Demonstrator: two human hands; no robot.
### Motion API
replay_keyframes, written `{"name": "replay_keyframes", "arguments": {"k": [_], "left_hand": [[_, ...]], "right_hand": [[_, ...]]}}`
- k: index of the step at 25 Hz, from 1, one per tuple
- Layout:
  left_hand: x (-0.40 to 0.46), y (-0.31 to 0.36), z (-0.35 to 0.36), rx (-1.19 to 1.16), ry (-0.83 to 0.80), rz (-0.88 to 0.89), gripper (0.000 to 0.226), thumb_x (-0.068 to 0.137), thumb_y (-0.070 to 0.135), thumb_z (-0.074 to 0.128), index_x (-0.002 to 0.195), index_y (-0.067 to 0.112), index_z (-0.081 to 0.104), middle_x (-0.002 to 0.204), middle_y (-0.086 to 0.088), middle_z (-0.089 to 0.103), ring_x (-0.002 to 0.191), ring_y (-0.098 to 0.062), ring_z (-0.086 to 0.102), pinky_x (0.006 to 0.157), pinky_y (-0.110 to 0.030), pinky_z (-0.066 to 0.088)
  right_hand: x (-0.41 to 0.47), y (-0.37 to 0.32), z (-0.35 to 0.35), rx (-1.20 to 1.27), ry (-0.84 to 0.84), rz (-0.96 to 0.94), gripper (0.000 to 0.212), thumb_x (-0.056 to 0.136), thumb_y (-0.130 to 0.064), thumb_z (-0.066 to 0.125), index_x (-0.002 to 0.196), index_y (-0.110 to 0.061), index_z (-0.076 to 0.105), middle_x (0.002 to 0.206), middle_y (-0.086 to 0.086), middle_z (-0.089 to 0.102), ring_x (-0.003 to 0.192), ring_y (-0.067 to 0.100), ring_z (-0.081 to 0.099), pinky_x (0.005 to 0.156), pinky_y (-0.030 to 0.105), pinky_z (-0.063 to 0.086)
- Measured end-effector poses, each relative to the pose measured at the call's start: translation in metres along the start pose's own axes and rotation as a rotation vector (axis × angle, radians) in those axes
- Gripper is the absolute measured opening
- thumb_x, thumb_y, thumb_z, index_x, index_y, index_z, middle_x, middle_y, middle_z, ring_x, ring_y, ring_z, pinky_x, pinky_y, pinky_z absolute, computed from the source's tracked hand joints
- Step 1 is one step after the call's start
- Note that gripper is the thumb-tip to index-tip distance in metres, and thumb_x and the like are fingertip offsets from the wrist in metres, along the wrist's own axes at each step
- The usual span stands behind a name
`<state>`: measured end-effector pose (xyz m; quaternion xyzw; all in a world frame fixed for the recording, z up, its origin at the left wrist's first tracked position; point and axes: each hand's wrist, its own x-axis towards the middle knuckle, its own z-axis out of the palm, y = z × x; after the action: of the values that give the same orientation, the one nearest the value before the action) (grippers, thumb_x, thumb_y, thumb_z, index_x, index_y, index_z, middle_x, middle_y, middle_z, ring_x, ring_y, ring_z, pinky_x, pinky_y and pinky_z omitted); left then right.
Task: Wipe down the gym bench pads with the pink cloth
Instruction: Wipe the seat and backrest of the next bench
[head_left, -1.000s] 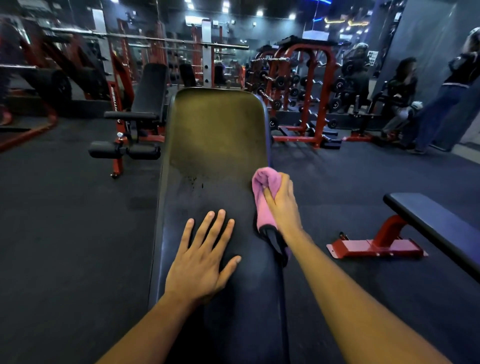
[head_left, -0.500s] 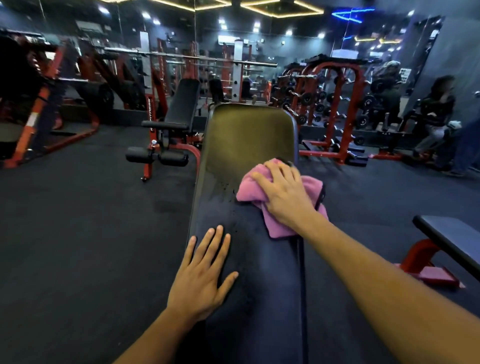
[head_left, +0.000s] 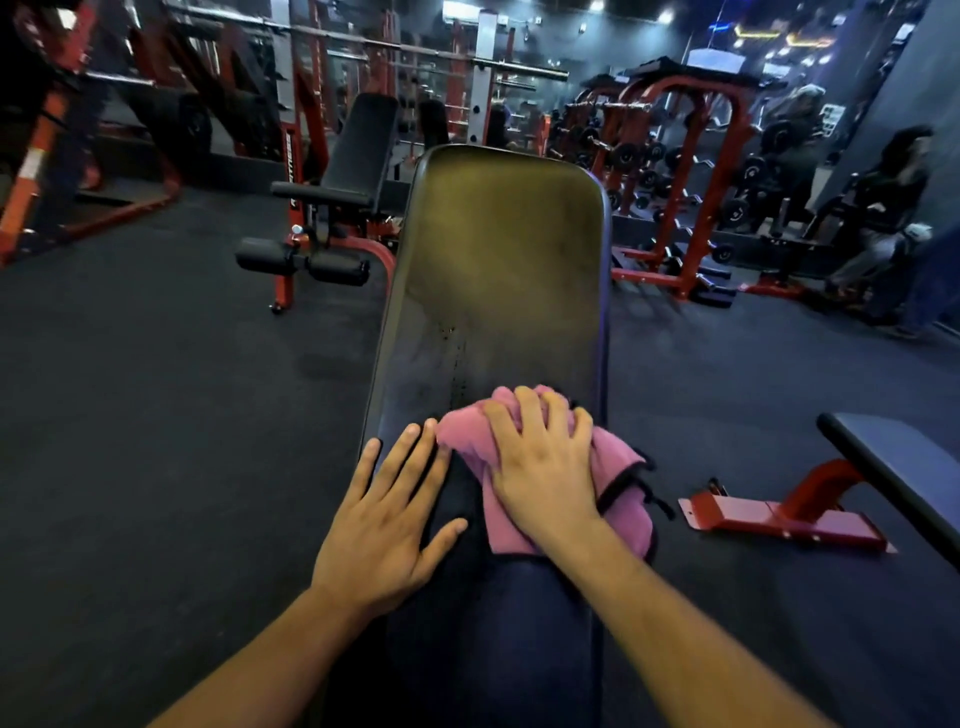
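A long black bench pad (head_left: 498, 270) runs away from me down the middle of the view, with a dusty sheen on its far half. The pink cloth (head_left: 621, 470) with dark edging lies bunched on the pad's right side, one corner hanging over the edge. My right hand (head_left: 543, 470) presses down on the cloth with spread fingers, fingertips slightly bent into the fabric. My left hand (head_left: 387, 525) rests flat on the pad's left side, fingers straight, its fingertips close to the cloth's left edge.
A second black bench (head_left: 904, 467) on a red base (head_left: 779, 519) stands at the right. Another adjustable bench (head_left: 337, 208) sits behind left. Red racks with dumbbells (head_left: 675, 171) line the back. A seated person (head_left: 883, 208) is at far right. Dark rubber floor (head_left: 156, 415) surrounds the bench.
My right hand has brought the cloth from the pad's right edge onto the top, then drawn it back toward me, close to my left hand. My left hand stays planted.
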<state>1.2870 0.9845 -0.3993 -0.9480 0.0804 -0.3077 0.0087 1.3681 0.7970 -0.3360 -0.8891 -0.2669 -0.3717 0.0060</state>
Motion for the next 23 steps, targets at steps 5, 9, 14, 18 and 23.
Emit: {"name": "replay_keyframes", "arguments": {"k": [5, 9, 14, 18, 23], "left_hand": [[-0.001, 0.000, -0.004, -0.020, -0.005, -0.014, 0.076, 0.105, 0.059, 0.035, 0.164, 0.013, 0.027, 0.174, -0.005, 0.017, 0.161, -0.023, 0.014, 0.128, -0.055, 0.018], [-0.001, -0.001, -0.001, -0.056, 0.007, -0.009, 0.075, 0.105, 0.058, 0.036, 0.165, 0.014, 0.027, 0.174, -0.005, 0.017, 0.161, -0.023, 0.015, 0.127, -0.056, 0.020], [0.002, -0.003, 0.001, -0.062, -0.008, 0.015, 0.074, 0.104, 0.056, 0.040, 0.164, 0.013, 0.029, 0.174, -0.006, 0.018, 0.161, -0.024, 0.016, 0.127, -0.057, 0.021], [-0.016, -0.002, -0.011, -0.055, -0.056, 0.010, 0.074, 0.108, 0.060, 0.031, 0.165, 0.013, 0.026, 0.175, -0.006, 0.013, 0.161, -0.025, 0.014, 0.127, -0.052, 0.017], [-0.083, 0.020, -0.007, -0.031, -0.057, 0.030, 0.080, 0.103, 0.064, 0.042, 0.164, 0.013, 0.029, 0.173, -0.007, 0.019, 0.160, -0.024, 0.018, 0.126, -0.050, 0.018]], "right_hand": [[0.127, 0.035, -0.001, -0.161, 0.010, 0.203, 0.049, 0.086, -0.037, 0.053, 0.128, -0.011, 0.051, 0.119, 0.015, 0.055, 0.103, 0.036, 0.053, 0.084, 0.051, 0.043], [0.055, 0.020, 0.003, -0.040, 0.013, 0.152, 0.062, 0.085, -0.039, 0.056, 0.140, -0.013, 0.046, 0.134, 0.013, 0.050, 0.124, 0.037, 0.047, 0.096, 0.054, 0.041], [0.046, 0.039, -0.004, -0.111, -0.060, -0.037, 0.056, 0.089, -0.043, 0.045, 0.137, -0.014, 0.049, 0.128, 0.013, 0.052, 0.111, 0.036, 0.051, 0.089, 0.050, 0.042], [0.130, 0.042, -0.039, -0.120, -0.051, -0.158, 0.045, 0.089, -0.031, 0.054, 0.130, -0.014, 0.050, 0.116, 0.017, 0.050, 0.097, 0.037, 0.052, 0.075, 0.049, 0.046], [0.196, -0.008, -0.044, -0.029, 0.034, -0.493, 0.057, 0.090, -0.052, 0.051, 0.135, -0.017, 0.054, 0.121, 0.020, 0.052, 0.099, 0.037, 0.050, 0.077, 0.047, 0.048]]}}
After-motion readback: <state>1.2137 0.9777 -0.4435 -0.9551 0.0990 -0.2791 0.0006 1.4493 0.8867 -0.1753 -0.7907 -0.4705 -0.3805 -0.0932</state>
